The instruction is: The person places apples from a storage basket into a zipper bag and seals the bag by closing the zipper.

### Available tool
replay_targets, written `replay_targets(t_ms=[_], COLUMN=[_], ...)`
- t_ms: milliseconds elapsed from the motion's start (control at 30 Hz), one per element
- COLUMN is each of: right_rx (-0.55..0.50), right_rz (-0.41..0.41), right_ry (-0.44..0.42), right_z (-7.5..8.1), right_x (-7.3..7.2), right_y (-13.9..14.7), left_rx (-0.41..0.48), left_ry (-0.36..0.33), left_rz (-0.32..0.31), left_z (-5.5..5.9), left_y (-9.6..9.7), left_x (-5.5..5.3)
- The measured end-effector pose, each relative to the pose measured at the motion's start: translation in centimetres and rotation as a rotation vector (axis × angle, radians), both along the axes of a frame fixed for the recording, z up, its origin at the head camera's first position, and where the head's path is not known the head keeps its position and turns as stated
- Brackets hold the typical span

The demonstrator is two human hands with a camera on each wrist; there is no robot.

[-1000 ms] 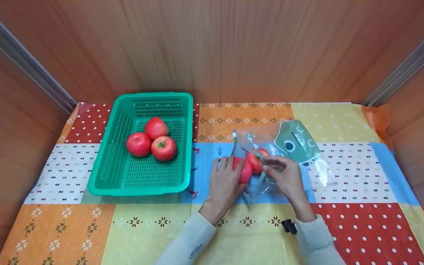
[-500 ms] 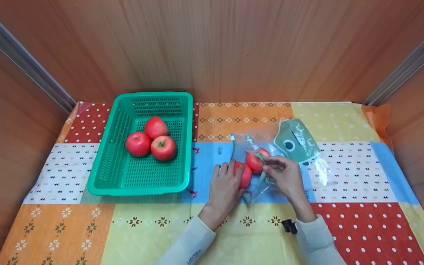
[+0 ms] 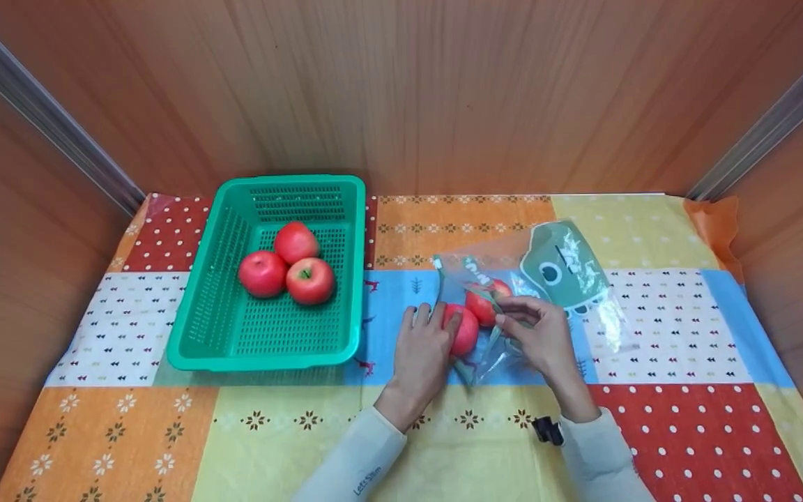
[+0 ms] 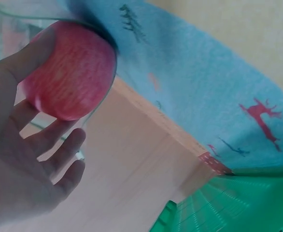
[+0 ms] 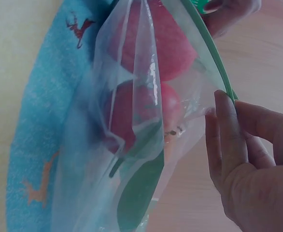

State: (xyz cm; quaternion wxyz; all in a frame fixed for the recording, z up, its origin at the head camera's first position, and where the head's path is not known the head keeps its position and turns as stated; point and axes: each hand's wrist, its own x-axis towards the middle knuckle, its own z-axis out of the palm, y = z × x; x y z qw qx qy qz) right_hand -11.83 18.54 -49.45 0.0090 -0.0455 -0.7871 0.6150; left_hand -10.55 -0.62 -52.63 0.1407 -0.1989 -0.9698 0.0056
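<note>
My left hand [image 3: 421, 355] grips a red apple [image 3: 465, 330] at the mouth of a clear zip bag [image 3: 560, 265] with a green printed patch. In the left wrist view, thumb and fingers curl round that apple [image 4: 78, 72], with the bag's rim behind it. A second apple [image 3: 479, 308] lies inside the bag, beside the first and partly covered by film. My right hand [image 3: 544, 338] pinches the bag's green zip edge [image 5: 215, 55] between thumb and fingers, holding the near side of the mouth up.
A green plastic basket [image 3: 356, 300] stands to the left with three red apples [image 3: 297, 268] in it. Patchwork cloth [image 3: 290, 446] covers the table. Wood-look panels [image 3: 415, 97] rise at the back and both sides.
The left hand has drawn slightly toward the person with the apple, then shifted slightly back. The bag's slider corner has moved a little nearer and left. The right hand keeps its pinch.
</note>
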Motion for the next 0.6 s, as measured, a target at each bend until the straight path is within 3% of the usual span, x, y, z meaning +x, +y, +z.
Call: replay_targets(t_ms=[367, 600], right_rx=[-0.072, -0.033], right_rz=[0.021, 0.010], right_ry=[0.023, 0.000], right_z=[0.0, 0.3], right_x=[-0.2, -0.1], right_y=[-0.3, -0.3], left_rx=[0.021, 0.050], left_ry=[0.036, 0.081], left_rz=[0.042, 0.050], left_z=[-0.7, -1.4], left_y=[0.8, 1.3], left_x=[-1.2, -1.6])
